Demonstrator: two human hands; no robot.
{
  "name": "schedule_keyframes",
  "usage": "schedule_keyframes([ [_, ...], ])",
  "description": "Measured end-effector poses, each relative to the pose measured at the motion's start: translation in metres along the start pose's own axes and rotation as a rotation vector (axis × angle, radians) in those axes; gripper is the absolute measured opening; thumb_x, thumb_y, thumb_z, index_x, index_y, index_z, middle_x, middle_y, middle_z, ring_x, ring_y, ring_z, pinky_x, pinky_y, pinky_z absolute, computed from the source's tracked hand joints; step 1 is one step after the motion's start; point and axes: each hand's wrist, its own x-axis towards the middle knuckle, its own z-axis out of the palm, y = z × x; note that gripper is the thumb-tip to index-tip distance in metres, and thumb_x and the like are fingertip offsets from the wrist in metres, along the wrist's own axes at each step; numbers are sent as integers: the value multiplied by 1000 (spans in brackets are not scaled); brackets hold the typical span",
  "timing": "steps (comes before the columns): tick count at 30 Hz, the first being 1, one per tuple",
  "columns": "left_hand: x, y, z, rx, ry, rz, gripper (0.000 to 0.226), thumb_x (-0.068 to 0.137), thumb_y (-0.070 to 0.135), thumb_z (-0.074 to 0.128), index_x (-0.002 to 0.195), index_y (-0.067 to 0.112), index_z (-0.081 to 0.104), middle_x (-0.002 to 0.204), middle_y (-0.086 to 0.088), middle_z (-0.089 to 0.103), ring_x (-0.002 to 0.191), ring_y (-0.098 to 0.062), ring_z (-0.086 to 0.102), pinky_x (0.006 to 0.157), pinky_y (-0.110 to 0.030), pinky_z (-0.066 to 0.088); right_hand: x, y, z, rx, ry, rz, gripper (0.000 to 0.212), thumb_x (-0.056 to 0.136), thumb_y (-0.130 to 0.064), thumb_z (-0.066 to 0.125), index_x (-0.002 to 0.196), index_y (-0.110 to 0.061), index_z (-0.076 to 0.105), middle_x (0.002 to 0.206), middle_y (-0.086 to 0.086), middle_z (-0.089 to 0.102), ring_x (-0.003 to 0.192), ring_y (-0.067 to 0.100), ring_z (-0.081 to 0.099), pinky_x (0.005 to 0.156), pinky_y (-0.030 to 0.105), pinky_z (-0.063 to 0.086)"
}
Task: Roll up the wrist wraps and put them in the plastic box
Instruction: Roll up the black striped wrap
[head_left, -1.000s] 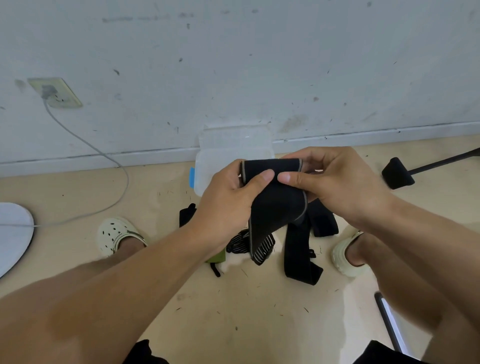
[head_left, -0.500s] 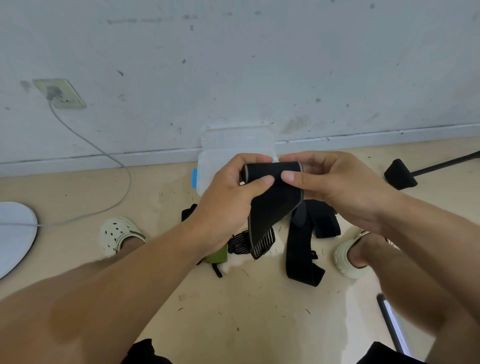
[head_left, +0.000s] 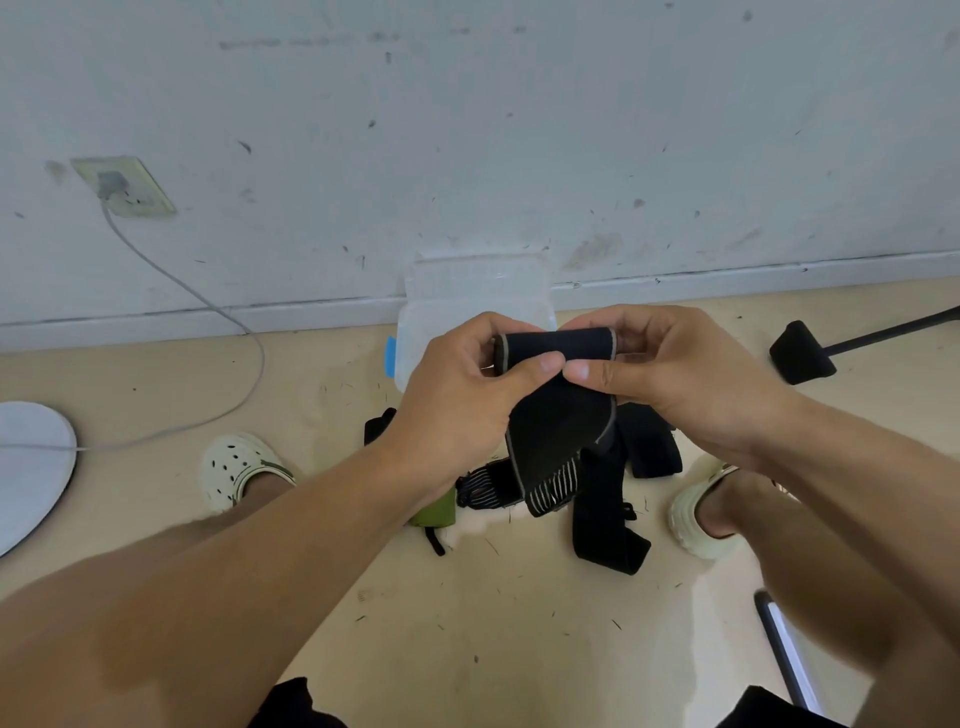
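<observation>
While half-rolled, wrap (head_left: 558, 410) (black) between thumbs

L hand (head_left: 457, 395) & R hand (head_left: 675, 379) gripping half-rolled black wrist wrap (head_left: 558, 415), plastic box (head_left: 467, 306) behind

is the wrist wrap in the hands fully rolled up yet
Partly rolled. The wrist wrap has a tight roll at its top, gripped by the left hand and right hand; its striped tail hangs loose below.

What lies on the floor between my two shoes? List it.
Head view: a pile of black wrist wraps, a striped one, and a green pouch lie between the left shoe and right shoe.
</observation>
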Motion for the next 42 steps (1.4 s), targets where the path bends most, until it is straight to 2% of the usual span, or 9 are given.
schedule_keyframes([
  [13,-4,0,3,-42,-43,-42,20,91,32,76,109,24,70,97,6,76,97,-15,76,82,-36,64,0,7,0,-203,125,-210,14,88,-12,80,97,-22,74,91,4,78,82,36,72,84,56,59],
  [16,-7,1,8,-148,-101,-158,36,90,47,67,113,19,69,96,4,78,98,-18,77,92,-44,63,-1,8,3,-193,172,-260,24,88,3,77,91,-21,74,96,1,77,91,28,74,86,48,61],
  [18,-7,0,10,-159,-74,-158,23,98,35,66,115,20,69,97,3,78,99,-17,77,95,-46,62,-2,5,3,-175,150,-256,29,86,9,76,87,-20,75,100,0,77,96,25,73,88,42,61],
  [22,-3,-4,6,-136,11,-105,20,99,26,68,119,22,68,105,1,78,105,-17,75,95,-46,61,-4,-5,-6,-126,6,-126,34,79,-7,86,105,-27,77,104,3,79,96,28,75,95,35,59],
  [26,-3,-1,4,-73,2,-48,21,97,30,70,117,25,68,107,2,78,104,-17,75,88,-38,63,-6,-9,-9,-43,1,-90,43,79,-20,83,119,-29,73,108,-4,79,97,22,77,96,33,60],
  [30,-4,4,3,77,-5,29,24,94,35,71,115,25,69,102,7,78,95,-7,74,75,-17,58,-5,-7,-11,40,-55,-32,42,76,-26,77,117,-20,74,104,5,80,97,20,78,86,27,61],
  [34,-6,5,4,110,-7,41,17,94,36,71,107,25,70,92,9,78,85,-2,74,67,-12,53,-6,-6,-11,107,-94,27,37,77,-22,76,113,-14,76,103,17,79,93,24,78,80,27,63],
  [38,-5,4,3,77,14,27,15,97,38,70,106,25,71,96,6,79,92,-10,76,79,-25,60,-3,-3,-4,92,-36,-10,31,83,-16,76,114,-12,76,98,10,80,91,24,79,84,32,64],
  [42,-7,-2,7,-146,-35,-128,42,92,54,67,121,24,71,113,2,78,110,-19,74,100,-51,58,1,4,4,-118,169,-172,24,82,-13,84,103,-23,78,66,-2,68,61,13,59,69,29,54],
])
